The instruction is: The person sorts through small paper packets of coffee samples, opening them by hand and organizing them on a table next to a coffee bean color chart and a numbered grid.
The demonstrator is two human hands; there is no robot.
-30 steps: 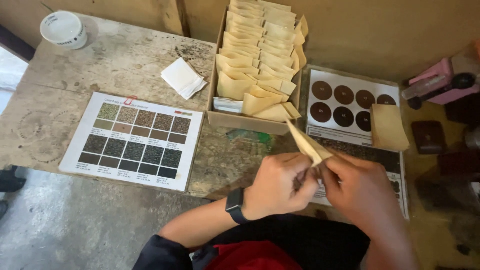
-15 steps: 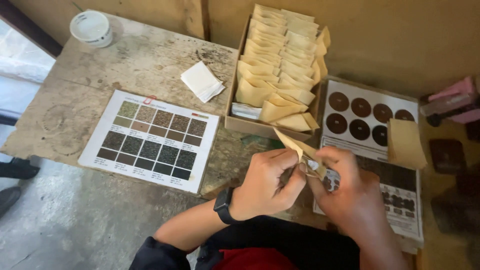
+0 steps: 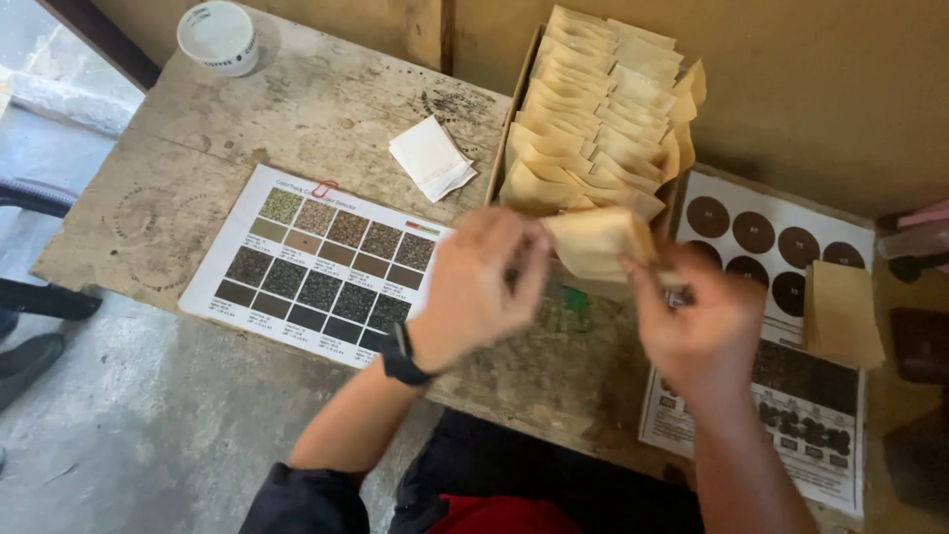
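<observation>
Worn, stained wooden table [image 3: 297, 109] fills most of the frame, grey concrete floor at lower left. Both hands are at centre, slightly blurred: left hand [image 3: 479, 287] with a black wristwatch [image 3: 403, 358] and right hand [image 3: 704, 326] both pinch a small tan paper envelope [image 3: 598, 242], which sits between them just above the table and in front of the box. Left fingers grip its left edge, right fingers its right lower corner; hands close together but not touching. Behind it, top centre, an open cardboard box [image 3: 514, 129] packed with rows of matching tan envelopes [image 3: 603, 109]. Left of centre lies a laminated colour chart of bean samples [image 3: 316, 262]. Folded white paper [image 3: 430, 158] lies just above the chart. White round lidded cup [image 3: 217, 35] at upper left. Right side: white sheet with dark brown circles [image 3: 771, 237], loose tan envelope [image 3: 842, 311] resting on it, printed sheet [image 3: 811, 415] below.
</observation>
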